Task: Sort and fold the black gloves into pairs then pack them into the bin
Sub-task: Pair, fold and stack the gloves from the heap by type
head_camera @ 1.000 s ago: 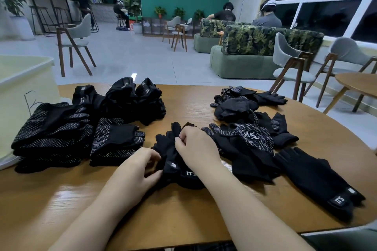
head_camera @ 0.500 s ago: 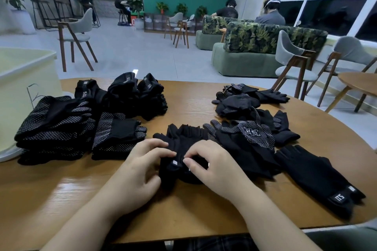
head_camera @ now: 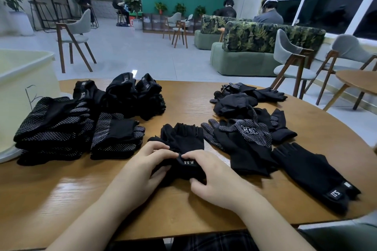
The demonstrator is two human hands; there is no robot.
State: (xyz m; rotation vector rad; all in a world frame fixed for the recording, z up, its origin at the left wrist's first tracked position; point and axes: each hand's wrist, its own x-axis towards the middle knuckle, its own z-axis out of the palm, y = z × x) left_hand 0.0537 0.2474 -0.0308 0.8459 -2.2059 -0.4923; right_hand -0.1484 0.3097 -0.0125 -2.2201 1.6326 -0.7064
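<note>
A black glove pair [head_camera: 183, 140] lies in front of me on the round wooden table [head_camera: 204, 210], fingers pointing away, its labelled cuff toward me. My left hand [head_camera: 142, 171] and my right hand [head_camera: 212, 177] both pinch that cuff from either side. Folded dotted gloves [head_camera: 57, 128] are stacked at the left, with rolled black pairs [head_camera: 132, 96] behind them. Loose gloves [head_camera: 244, 124] lie in a heap at the right, and one flat black glove [head_camera: 312, 173] lies nearest the right edge. A pale bin [head_camera: 26, 79] stands at the far left.
Bare table shows between the two glove groups and along the near edge. Beyond the table are chairs [head_camera: 75, 34], green sofas [head_camera: 255, 47], a second wooden table [head_camera: 359, 79] at right, and several people in the room.
My right hand came back from the glove's fingers to its cuff. The glove fingers now lie spread flat and the labelled cuff is gathered between both hands.
</note>
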